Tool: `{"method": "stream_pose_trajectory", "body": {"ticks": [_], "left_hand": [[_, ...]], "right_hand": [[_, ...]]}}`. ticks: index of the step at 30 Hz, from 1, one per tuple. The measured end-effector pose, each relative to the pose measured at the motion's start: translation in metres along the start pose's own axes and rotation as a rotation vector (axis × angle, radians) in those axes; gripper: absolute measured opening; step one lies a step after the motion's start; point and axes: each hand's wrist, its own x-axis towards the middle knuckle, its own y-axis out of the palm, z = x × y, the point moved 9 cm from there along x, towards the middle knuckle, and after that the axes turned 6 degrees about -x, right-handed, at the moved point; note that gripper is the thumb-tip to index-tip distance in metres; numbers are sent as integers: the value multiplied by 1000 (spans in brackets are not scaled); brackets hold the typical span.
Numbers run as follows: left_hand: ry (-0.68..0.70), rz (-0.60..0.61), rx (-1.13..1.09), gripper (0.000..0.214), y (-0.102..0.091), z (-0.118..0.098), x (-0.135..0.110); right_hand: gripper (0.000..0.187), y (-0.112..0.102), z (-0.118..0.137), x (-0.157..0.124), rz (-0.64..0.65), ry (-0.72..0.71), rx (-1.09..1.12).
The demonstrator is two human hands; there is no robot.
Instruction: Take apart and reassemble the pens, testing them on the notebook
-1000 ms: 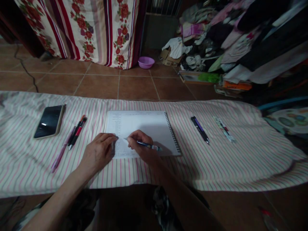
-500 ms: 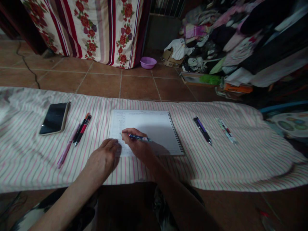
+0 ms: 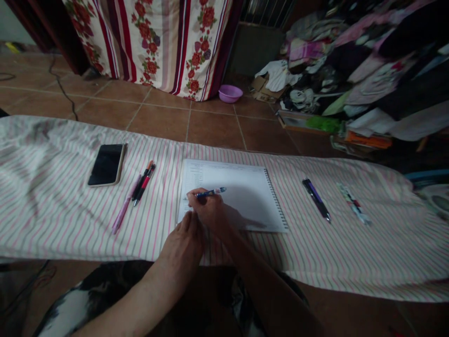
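Observation:
A spiral notebook point(image 3: 242, 180) lies on the striped cloth in front of me, its wire binding on the right. A printed column runs down the left side of its white page; the writing is too small to read. My right hand point(image 3: 208, 208) pinches a blue patterned pen point(image 3: 215, 191), its tip at the page's left margin. Close below it, my left hand point(image 3: 187, 234) rests flat over the lower left edge of the notebook, fingers side by side and partly in shadow. The right wrist casts a shadow across the page.
Left of the notebook lie a phone point(image 3: 107, 164), a pink pen point(image 3: 126, 206), and a red and black pen point(image 3: 144, 185) beside another dark pen. On the right are a purple and black pen point(image 3: 316, 200) and a patterned pen point(image 3: 353, 204). A purple basin point(image 3: 230, 94) stands on the tiled floor.
The camera has turned left, so everything sits farther right in view. My right hand has moved left and slightly down the page. My left hand has come in closer beneath it.

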Motion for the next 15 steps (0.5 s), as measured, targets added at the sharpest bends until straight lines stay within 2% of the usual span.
{"method": "stream_pose_trajectory", "body": {"ticks": [9,13,15], "left_hand": [[4,-72,-87,50,-8,2,0],[12,-64,-86,48,-6,1,1],[16,-76,-98,48,-6,0,2]], "right_hand": [[20,-2,10,-2,-21,-67,-126],[21,2,7,-1,36,-48,-25],[22,-1,5,-1,12,-30,-21]]}}
